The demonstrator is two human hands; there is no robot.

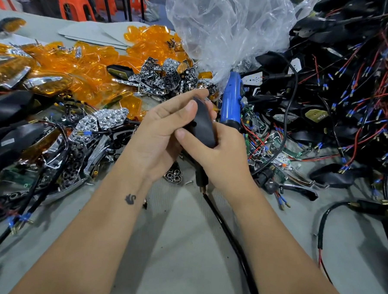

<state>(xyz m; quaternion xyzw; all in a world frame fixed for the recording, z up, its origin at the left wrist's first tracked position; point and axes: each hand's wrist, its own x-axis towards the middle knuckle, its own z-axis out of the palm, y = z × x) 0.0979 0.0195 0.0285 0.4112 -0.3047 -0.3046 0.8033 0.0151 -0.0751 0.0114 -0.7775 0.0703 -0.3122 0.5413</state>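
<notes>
Hands (180,135) grip black housing (204,125) | blue screwdriver (231,99) just behind

Reaching in with both bare forearms, wrists close together. Cradling a black housing (203,125) in the left hand (164,134), fingers curled behind it; gripping it from below with the right hand (224,155), thumb pressed on its face.

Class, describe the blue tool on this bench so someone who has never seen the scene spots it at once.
Find the big crumpled clear plastic bag at top centre. Just below it, behind the right hand gripping a black housing, a stick-shaped tool stands up. It is the only large bright-blue body among orange lenses and black wired parts.
</notes>
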